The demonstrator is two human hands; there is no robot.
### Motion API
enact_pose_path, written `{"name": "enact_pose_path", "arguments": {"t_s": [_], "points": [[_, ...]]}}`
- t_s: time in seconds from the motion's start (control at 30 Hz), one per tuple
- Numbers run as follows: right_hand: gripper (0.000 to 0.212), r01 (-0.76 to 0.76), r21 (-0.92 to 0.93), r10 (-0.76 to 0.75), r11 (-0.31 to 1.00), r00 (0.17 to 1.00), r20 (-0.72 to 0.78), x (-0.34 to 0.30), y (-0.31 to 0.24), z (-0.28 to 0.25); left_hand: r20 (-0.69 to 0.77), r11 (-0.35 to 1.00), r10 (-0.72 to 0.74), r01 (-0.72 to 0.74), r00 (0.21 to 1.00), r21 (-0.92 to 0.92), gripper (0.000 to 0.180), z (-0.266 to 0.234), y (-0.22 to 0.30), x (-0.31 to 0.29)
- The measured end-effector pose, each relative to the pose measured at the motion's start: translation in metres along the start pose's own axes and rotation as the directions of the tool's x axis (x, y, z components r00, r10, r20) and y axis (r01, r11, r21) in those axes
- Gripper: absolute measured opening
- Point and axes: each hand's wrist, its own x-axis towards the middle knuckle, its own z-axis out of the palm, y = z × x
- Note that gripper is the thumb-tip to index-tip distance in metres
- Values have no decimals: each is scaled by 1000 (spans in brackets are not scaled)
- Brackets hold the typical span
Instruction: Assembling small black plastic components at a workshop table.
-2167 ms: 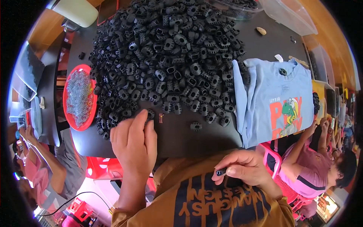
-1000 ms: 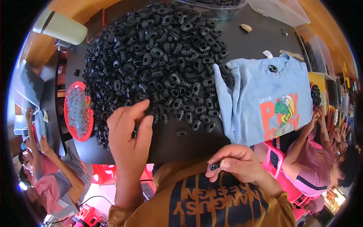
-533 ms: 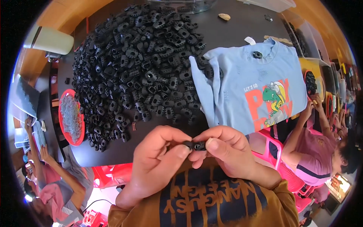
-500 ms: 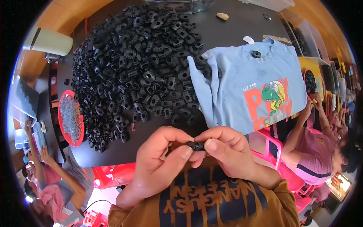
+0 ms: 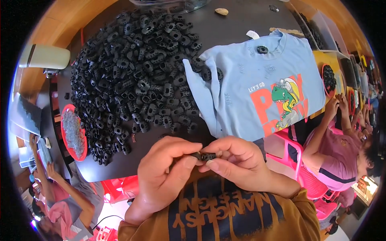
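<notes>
In front of my chest, my left hand (image 5: 171, 168) and my right hand (image 5: 237, 164) meet fingertip to fingertip. Between thumb and forefinger, my right hand pinches a small black plastic claw clip piece (image 5: 208, 156) with an opening facing left. A second dark piece (image 5: 196, 155) sits in the pinch of my left hand, mostly covered by the thumb. Whether the two parts are joined I cannot tell. Beyond my hands, a large pile of similar black toothed pieces (image 5: 132, 76) covers the table's left half.
A red oval tray (image 5: 83, 149) of small silvery metal parts stands left of the pile. On the right lies a folded light blue T-shirt (image 5: 237, 96) with one black piece (image 5: 262, 50) on it. A clear container (image 5: 173, 6) stands at the back. Other people sit at both sides.
My fingers have shifted around the clip: it lay closed between both hands and now shows as two parts with a gap. The whole view has moved slightly right and down.
</notes>
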Motion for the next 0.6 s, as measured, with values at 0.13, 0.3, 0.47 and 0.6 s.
{"name": "enact_pose_path", "arguments": {"t_s": [0.13,0.3,0.47,0.6], "points": [[29,-11,-64,16,998,997,80,1,-5,-5,-39,977,-113,104,993,-189,21,0,1,-3],[25,187,-326,-170,927,982,80,5,-4,-8,10,978,-67,67,998,-199,22,2,-2,-1],[20,180,-390,-169,903,984,61,4,-7,-8,30,933,-160,161,987,-323,20,6,-3,-2],[21,237,-499,-232,833,970,74,4,-8,-9,-3,969,-145,141,989,-203,18,10,-3,-3]]}}
